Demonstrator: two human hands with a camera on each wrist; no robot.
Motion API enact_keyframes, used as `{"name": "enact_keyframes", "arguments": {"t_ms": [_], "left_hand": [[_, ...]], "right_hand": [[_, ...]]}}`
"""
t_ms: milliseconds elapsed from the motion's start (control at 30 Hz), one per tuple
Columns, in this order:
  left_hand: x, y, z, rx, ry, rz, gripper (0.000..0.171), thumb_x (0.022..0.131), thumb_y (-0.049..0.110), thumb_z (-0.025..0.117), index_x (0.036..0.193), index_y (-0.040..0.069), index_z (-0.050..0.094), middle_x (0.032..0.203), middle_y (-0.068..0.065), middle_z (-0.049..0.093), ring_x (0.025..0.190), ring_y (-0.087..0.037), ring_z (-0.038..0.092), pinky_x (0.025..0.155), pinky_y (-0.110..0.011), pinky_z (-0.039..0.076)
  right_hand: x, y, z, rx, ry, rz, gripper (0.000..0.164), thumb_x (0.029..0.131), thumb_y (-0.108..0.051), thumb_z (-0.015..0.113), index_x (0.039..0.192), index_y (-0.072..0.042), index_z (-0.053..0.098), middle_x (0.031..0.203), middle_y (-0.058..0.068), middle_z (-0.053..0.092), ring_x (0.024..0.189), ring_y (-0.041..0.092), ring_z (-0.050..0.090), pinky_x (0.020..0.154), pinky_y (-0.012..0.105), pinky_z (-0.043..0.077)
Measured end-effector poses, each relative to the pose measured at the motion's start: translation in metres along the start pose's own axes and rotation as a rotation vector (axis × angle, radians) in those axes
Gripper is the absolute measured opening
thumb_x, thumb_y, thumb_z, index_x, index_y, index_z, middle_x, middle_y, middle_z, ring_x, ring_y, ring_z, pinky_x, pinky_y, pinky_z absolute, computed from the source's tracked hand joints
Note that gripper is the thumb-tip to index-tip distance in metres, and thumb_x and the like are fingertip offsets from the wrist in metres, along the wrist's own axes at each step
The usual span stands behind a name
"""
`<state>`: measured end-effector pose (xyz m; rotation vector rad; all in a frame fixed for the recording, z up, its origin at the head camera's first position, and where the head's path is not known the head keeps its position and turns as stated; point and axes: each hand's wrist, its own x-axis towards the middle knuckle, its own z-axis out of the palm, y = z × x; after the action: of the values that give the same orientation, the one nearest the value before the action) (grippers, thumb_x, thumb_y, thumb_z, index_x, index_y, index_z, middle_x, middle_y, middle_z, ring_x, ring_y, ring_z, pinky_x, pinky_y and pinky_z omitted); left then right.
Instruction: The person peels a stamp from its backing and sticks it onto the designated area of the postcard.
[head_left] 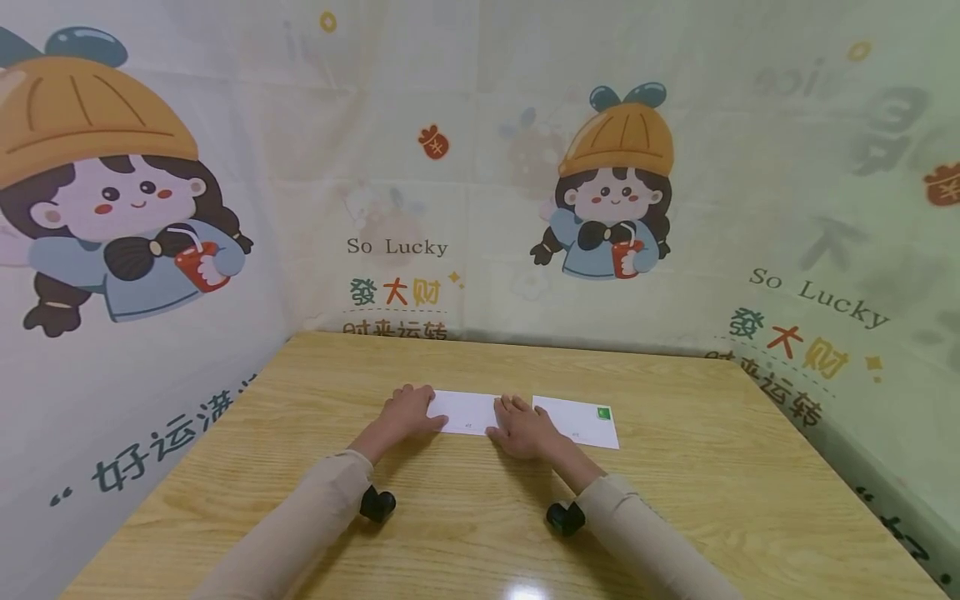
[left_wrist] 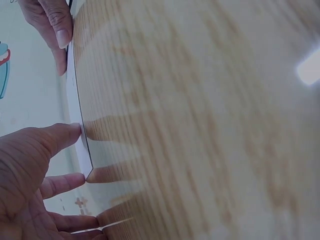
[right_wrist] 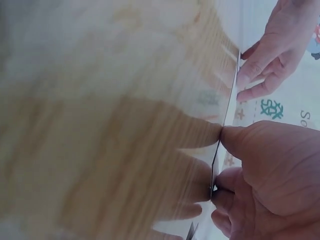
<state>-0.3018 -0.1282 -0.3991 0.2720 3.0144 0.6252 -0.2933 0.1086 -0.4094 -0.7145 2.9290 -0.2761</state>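
A white paper (head_left: 467, 412) lies flat on the wooden table (head_left: 465, 533). My left hand (head_left: 409, 412) rests on its left end with the fingers stretched out. In the left wrist view the thumb (left_wrist: 60, 136) touches the paper's thin near edge (left_wrist: 80, 135). My right hand (head_left: 522, 425) lies flat on the paper's right part, its thumb (right_wrist: 250, 142) against the same edge (right_wrist: 216, 160). To the right of that hand shows more white paper (head_left: 581, 422) with a green square (head_left: 603, 412) in its corner. The hand hides where the two parts meet.
Cartoon-printed cloth walls (head_left: 525, 208) close the table in at the back, left and right. A black wrist camera (head_left: 377, 504) sits under each beige sleeve (head_left: 300, 533). Bare wood shows around the paper on every side.
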Motion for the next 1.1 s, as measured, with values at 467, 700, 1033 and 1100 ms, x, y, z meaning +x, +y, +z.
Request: {"name": "enact_keyframes", "arguments": {"t_ms": [467,700,1033,1100], "left_hand": [[-0.003,-0.001,0.005,-0.029,-0.003,-0.011,0.052,0.095,0.032,0.074,0.132,-0.002,0.059,0.117,-0.021,0.059,0.113,-0.039,0.052,0.102,-0.056,0.041],[-0.002,-0.003,0.006,-0.030,-0.016,-0.012,0.053,0.095,0.033,0.073,0.132,-0.002,0.058,0.119,-0.021,0.059,0.114,-0.039,0.051,0.103,-0.056,0.040],[0.005,-0.003,0.002,-0.028,-0.015,-0.010,0.053,0.096,0.033,0.072,0.133,-0.002,0.058,0.121,-0.021,0.059,0.115,-0.039,0.051,0.103,-0.056,0.040],[0.005,-0.004,0.003,-0.025,-0.014,-0.010,0.052,0.096,0.033,0.072,0.132,-0.002,0.058,0.119,-0.021,0.059,0.114,-0.039,0.051,0.103,-0.056,0.041]], "right_hand": [[0.000,-0.002,0.005,-0.012,0.008,0.025,0.066,0.108,-0.040,0.046,0.156,0.004,0.034,0.163,0.020,0.033,0.154,0.035,0.025,0.119,0.063,0.020],[-0.004,0.005,0.006,0.130,0.164,-0.030,0.058,0.107,-0.030,0.051,0.149,0.009,0.043,0.155,0.028,0.042,0.146,0.044,0.036,0.114,0.065,0.028],[-0.018,-0.002,-0.016,0.287,0.261,-0.055,0.050,0.106,-0.019,0.052,0.146,0.010,0.047,0.151,0.030,0.046,0.142,0.048,0.041,0.112,0.064,0.033],[-0.024,-0.004,-0.018,0.317,0.264,-0.068,0.050,0.106,-0.020,0.052,0.146,0.009,0.047,0.152,0.030,0.045,0.142,0.048,0.040,0.113,0.064,0.032]]}}
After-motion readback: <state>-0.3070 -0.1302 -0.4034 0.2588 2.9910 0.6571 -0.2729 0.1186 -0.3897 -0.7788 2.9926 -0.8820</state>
